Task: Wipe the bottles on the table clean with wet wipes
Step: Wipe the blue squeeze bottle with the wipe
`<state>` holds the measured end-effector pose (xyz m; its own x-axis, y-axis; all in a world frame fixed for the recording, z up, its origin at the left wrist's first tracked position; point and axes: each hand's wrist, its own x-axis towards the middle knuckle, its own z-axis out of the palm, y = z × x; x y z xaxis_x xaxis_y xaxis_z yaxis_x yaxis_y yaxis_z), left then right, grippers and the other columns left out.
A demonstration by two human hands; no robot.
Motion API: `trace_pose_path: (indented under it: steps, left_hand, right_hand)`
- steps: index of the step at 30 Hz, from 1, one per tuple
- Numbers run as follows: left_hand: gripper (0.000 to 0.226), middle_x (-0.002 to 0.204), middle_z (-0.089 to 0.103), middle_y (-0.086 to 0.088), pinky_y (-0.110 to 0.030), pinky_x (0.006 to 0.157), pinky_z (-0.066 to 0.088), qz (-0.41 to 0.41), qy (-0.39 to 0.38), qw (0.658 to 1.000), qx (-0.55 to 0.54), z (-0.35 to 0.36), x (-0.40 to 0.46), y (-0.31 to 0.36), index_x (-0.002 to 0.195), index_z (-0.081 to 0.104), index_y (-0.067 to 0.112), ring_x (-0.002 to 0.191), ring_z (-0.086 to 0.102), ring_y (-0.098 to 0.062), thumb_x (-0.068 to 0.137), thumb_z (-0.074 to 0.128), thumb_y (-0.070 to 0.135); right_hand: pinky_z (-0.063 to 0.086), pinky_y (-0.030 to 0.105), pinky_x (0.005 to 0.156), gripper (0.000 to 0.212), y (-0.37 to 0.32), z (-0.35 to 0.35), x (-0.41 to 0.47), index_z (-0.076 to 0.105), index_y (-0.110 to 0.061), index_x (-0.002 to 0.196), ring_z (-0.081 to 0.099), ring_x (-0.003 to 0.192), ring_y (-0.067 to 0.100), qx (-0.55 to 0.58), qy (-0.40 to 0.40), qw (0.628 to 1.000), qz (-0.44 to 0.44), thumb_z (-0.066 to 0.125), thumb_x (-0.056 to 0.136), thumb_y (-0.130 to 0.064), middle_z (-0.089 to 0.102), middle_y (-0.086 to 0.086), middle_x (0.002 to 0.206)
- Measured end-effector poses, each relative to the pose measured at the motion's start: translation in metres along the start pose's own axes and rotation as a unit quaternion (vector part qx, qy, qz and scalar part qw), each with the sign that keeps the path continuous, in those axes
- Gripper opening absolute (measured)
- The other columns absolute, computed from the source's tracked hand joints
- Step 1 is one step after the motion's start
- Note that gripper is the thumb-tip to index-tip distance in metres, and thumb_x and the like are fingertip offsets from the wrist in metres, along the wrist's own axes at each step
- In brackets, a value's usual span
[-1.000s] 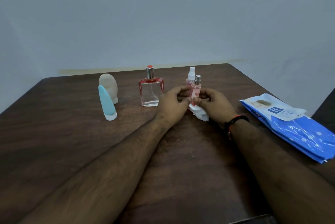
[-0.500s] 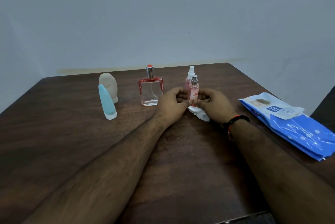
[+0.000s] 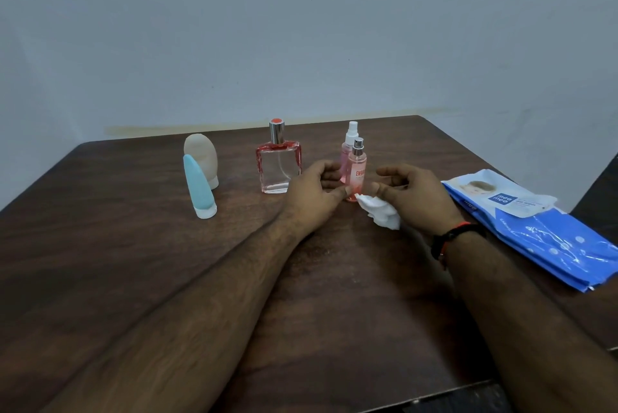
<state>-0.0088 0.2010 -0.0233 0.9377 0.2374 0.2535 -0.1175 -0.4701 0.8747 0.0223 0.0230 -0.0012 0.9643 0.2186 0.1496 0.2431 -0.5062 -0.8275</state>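
Note:
A small pink spray bottle (image 3: pixel 357 169) with a silver top stands upright on the dark wooden table (image 3: pixel 117 262), between my two hands. My left hand (image 3: pixel 312 193) lies just left of it, fingers loosely curled, the thumb tip close to the bottle's base. On the right, my right hand (image 3: pixel 416 195) has drawn away from the bottle and holds a crumpled white wet wipe (image 3: pixel 381 212) under the thumb and palm. A second pink spray bottle (image 3: pixel 349 141) with a white top stands right behind the first.
A square glass perfume bottle (image 3: pixel 279 166) with red edges stands left of my hands. Farther left are a blue tube (image 3: pixel 197 187) and a beige tube (image 3: pixel 202 153), both standing cap down. A blue wet-wipes pack (image 3: pixel 541 232) lies at the right table edge.
Both hands gripped the pink bottle a moment ago. It now stands on the table, and my fingers have opened away from it, the right hand moving right with the wipe.

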Motion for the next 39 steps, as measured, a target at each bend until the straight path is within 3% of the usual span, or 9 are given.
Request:
trace_pose_path:
  steps: [8, 13, 16, 20, 25, 29, 33, 36, 39]
  left_hand:
    - [0.042, 0.109, 0.068, 0.008, -0.022, 0.086, 0.057, 0.047, 0.013, 0.998, 0.050, -0.054, -0.049, 0.000, 0.122, 0.062, 0.021, 0.098, 0.065, -0.003, 0.084, 0.078, 0.020]
    - [0.023, 0.086, 0.068, 0.009, -0.011, 0.066, 0.051, 0.078, 0.130, 0.983, 0.100, -0.110, -0.081, -0.013, 0.104, 0.069, 0.021, 0.079, 0.064, -0.002, 0.082, 0.079, 0.021]
    - [0.021, 0.077, 0.060, 0.005, -0.013, 0.057, 0.045, 0.085, 0.225, 0.961, 0.135, -0.140, -0.093, -0.028, 0.089, 0.064, 0.019, 0.068, 0.057, -0.011, 0.079, 0.082, 0.023]
    - [0.039, 0.099, 0.053, 0.004, -0.019, 0.067, 0.046, 0.020, 0.319, 0.932, 0.170, -0.168, -0.089, -0.043, 0.098, 0.053, 0.022, 0.081, 0.052, -0.009, 0.074, 0.085, 0.027]
    - [0.082, 0.136, 0.047, 0.002, -0.029, 0.098, 0.049, -0.071, 0.226, 0.962, 0.139, -0.174, -0.067, -0.059, 0.137, 0.043, 0.019, 0.119, 0.052, -0.014, 0.069, 0.089, 0.032]
    - [0.086, 0.141, 0.053, 0.000, -0.025, 0.092, 0.048, -0.076, 0.140, 0.981, 0.108, -0.167, -0.056, -0.058, 0.146, 0.035, 0.021, 0.118, 0.057, -0.015, 0.076, 0.084, 0.031]
    - [0.077, 0.139, 0.056, -0.001, -0.024, 0.088, 0.048, -0.069, 0.149, 0.975, 0.151, -0.163, -0.051, -0.057, 0.142, 0.042, 0.019, 0.115, 0.058, -0.015, 0.078, 0.081, 0.039]
    - [0.073, 0.127, 0.058, 0.003, -0.024, 0.082, 0.051, -0.044, 0.160, 0.971, 0.171, -0.162, -0.055, -0.052, 0.133, 0.049, 0.022, 0.107, 0.058, -0.012, 0.074, 0.081, 0.049]
    - [0.071, 0.115, 0.058, 0.006, -0.031, 0.076, 0.058, -0.036, 0.152, 0.973, 0.171, -0.159, -0.060, -0.048, 0.126, 0.050, 0.024, 0.095, 0.063, -0.013, 0.070, 0.081, 0.057]
  right_hand:
    - [0.058, 0.044, 0.081, 0.010, -0.021, 0.028, -0.027, 0.075, -0.017, 0.096, 0.070, 0.093, 0.027, 0.197, -0.075, 0.977, -0.032, 0.071, 0.087, -0.014, 0.075, 0.011, 0.097]
    - [0.058, 0.030, 0.071, 0.022, -0.056, 0.076, -0.028, 0.072, -0.010, 0.106, 0.071, 0.084, 0.019, 0.210, -0.151, 0.964, -0.055, 0.068, 0.087, 0.001, 0.075, 0.012, 0.097]
    - [0.059, 0.034, 0.078, 0.034, -0.077, 0.105, -0.024, 0.069, -0.007, 0.114, 0.071, 0.088, 0.020, 0.203, -0.167, 0.963, -0.060, 0.068, 0.084, 0.010, 0.073, 0.013, 0.103]
    - [0.059, 0.033, 0.086, 0.039, -0.097, 0.134, -0.022, 0.066, -0.003, 0.122, 0.070, 0.099, 0.023, 0.203, -0.137, 0.967, -0.064, 0.064, 0.085, 0.010, 0.072, 0.013, 0.113]
    - [0.058, 0.039, 0.090, 0.030, -0.107, 0.158, -0.021, 0.069, -0.007, 0.119, 0.070, 0.099, 0.021, 0.196, -0.066, 0.976, -0.062, 0.064, 0.090, 0.000, 0.072, 0.009, 0.113]
    - [0.058, 0.042, 0.091, 0.028, -0.108, 0.164, -0.021, 0.071, -0.009, 0.116, 0.071, 0.098, 0.021, 0.204, -0.034, 0.976, -0.063, 0.065, 0.089, -0.002, 0.073, 0.008, 0.110]
    - [0.057, 0.030, 0.092, 0.030, -0.106, 0.159, -0.022, 0.069, -0.012, 0.119, 0.068, 0.101, 0.013, 0.218, -0.008, 0.974, -0.070, 0.065, 0.091, -0.003, 0.071, 0.004, 0.114]
    - [0.054, 0.021, 0.088, 0.033, -0.111, 0.151, -0.025, 0.071, -0.025, 0.112, 0.066, 0.102, 0.010, 0.232, 0.082, 0.958, -0.148, 0.065, 0.089, -0.002, 0.070, -0.001, 0.113]
    - [0.050, 0.012, 0.081, 0.032, -0.122, 0.146, -0.028, 0.073, -0.022, 0.108, 0.063, 0.098, 0.006, 0.193, 0.153, 0.936, -0.250, 0.062, 0.089, 0.000, 0.067, -0.004, 0.106]
